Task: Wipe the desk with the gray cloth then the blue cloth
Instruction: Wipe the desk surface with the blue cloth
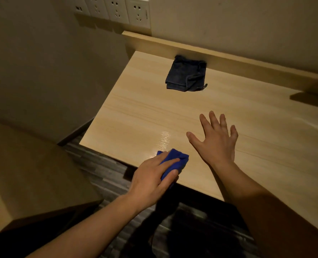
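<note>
the left grip (150, 175) is clamped on the bunched blue cloth (175, 161), pressing it onto the desk (135, 112) at its near edge. the right grip (216, 140) lies flat, fingers spread, just beside. the folded gray cloth (187, 74) sits well apart against the back ledge (247, 62).

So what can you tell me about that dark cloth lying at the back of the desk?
The gray cloth is a dark, soft-looking rag, folded into a rough square with layered edges and a small loop at one corner. It lies flat on the pale wooden desk, its far edge against the raised back board. Neither hand touches it.
</note>
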The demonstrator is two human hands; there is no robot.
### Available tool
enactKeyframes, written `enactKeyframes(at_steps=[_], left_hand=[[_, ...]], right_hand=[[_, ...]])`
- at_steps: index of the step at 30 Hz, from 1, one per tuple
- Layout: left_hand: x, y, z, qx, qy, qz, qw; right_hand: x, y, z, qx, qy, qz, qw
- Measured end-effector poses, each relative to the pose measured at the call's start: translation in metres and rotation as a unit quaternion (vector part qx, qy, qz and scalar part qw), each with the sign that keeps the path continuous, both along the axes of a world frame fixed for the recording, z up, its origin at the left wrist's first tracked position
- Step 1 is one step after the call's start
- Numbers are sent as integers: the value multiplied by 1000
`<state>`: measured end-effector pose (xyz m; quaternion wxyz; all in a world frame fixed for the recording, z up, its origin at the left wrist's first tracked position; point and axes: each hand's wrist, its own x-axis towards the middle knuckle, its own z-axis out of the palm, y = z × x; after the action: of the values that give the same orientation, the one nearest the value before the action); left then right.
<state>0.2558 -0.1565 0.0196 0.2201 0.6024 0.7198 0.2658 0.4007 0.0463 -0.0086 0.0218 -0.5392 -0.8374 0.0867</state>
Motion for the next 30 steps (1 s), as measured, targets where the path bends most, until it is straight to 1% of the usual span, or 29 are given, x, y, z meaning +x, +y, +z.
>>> enactKeyframes(at_steps=[1, 3, 4, 6, 8, 10, 11, 12, 13, 15, 16, 17, 19, 20, 21, 22, 24, 25, 27, 30], left_hand=[[0, 11, 7, 19, -33, 0, 999], [-7, 47, 20, 60, -50, 14, 997], [-13, 71, 26, 69, -43, 22, 996], [-27, 123, 30, 66, 0, 23, 998], [-37, 168, 24, 1, 57, -4, 998], [-41, 193, 10, -99, 135, -65, 984], [-42, 199, 3, -133, 162, -93, 973], [-45, 200, -1, -138, 166, -110, 970], [-51, 199, -3, -121, 155, -109, 974], [-74, 189, -2, -71, 128, -58, 988], [-89, 182, -3, -61, 135, -26, 989], [-106, 173, -6, -65, 155, -2, 986], [-136, 153, -14, -100, 198, 20, 975], [-145, 145, -17, -119, 211, 20, 970], [-150, 140, -20, -129, 221, 16, 967], [-152, 138, -23, -129, 229, 14, 965], [-152, 139, -27, -121, 237, 16, 964], [-151, 140, -28, -118, 238, 17, 964], [-152, 140, -30, -116, 237, 18, 964], [-154, 140, -32, -114, 245, 20, 963]], right_hand=[[0, 0, 0, -1, 8, -5, 1000], [1, 0, 0, -2, 45, -24, 999], [2, 0, 0, -2, 77, -37, 996], [4, 1, -1, -2, 143, -61, 988], [5, 1, -3, 4, 170, -70, 983], [4, 1, -3, 9, 178, -72, 981], [3, 1, -3, 9, 179, -73, 981], [3, 1, -2, 6, 180, -75, 981], [3, 2, -1, 2, 182, -80, 980], [1, 3, 3, 0, 188, -90, 978], [-4, 5, 9, 10, 191, -79, 978], [-12, 9, 15, 30, 194, -50, 979], [-38, 22, 29, 56, 198, 48, 977], [-53, 30, 35, 46, 186, 94, 977], [-68, 37, 40, 26, 154, 130, 979], [-81, 45, 41, 8, 104, 156, 982], [-98, 56, 36, -25, 5, 173, 985], [-101, 60, 31, -42, -19, 171, 984], [-103, 64, 23, -58, -28, 162, 985], [-103, 59, 16, -49, -40, 148, 987]])
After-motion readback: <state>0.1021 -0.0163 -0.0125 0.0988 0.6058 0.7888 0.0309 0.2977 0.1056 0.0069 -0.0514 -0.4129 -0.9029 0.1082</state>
